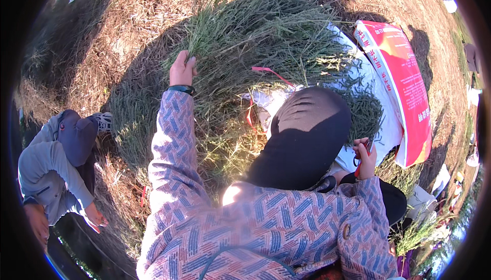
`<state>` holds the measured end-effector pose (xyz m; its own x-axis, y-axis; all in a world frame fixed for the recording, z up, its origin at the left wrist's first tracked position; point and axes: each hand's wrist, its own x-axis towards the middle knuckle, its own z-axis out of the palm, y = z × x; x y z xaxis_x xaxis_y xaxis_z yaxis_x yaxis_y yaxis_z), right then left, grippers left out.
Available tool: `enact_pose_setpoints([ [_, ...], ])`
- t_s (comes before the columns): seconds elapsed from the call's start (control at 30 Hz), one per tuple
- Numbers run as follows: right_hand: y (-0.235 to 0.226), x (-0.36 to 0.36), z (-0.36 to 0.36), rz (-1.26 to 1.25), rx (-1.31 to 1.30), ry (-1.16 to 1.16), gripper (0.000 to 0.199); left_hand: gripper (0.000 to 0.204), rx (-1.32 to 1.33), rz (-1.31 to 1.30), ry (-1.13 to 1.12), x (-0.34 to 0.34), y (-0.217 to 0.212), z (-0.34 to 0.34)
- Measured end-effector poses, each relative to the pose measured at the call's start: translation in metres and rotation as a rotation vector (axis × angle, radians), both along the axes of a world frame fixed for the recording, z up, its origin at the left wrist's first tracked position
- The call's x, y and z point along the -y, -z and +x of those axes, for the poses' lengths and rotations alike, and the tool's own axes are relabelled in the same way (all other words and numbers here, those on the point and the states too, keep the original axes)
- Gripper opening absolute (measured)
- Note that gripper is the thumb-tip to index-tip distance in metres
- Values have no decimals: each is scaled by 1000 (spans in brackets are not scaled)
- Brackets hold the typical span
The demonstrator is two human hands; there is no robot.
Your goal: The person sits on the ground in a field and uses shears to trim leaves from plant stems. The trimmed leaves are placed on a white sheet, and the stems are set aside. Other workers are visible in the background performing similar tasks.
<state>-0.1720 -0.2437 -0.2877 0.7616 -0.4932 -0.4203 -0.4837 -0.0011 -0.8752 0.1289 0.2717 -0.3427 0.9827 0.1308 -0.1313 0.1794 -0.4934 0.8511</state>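
My left hand [182, 69], reaching forward on the left, is closed around a bunch of thin green leafy stems [198, 37]. The bunch touches a wide pile of the same feathery cut plants [271, 27], which curves around in front of me. On the right, beside my bent knee in dark trousers [312, 126], my right hand [364, 158] grips red-handled shears [357, 170]; their blades are mostly hidden. Short green sprigs [364, 114] lie just ahead of that hand, on a white sheet or sack [391, 119].
A red and white printed sack [406, 91] lies right of the white sheet. A pink ribbon [273, 71] crosses the pile. At left, a person in a cap and grey top [61, 152] bends over. Dry straw [148, 17] covers the ground.
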Motion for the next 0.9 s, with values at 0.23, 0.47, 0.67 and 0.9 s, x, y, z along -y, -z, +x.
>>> enact_pose_setpoints([
  [0.23,-1,-1,4,-3,19,-2,17,43,-10,279,355,8,-32,33],
  [0.47,1,-2,1,31,18,20,17,28,421,513,265,14,-55,52],
  [0.67,-3,-3,3,21,29,-6,18,28,122,899,469,122,-20,73],
  [0.9,-1,7,-5,12,-1,36,21,26,135,1179,597,160,-2,92],
])
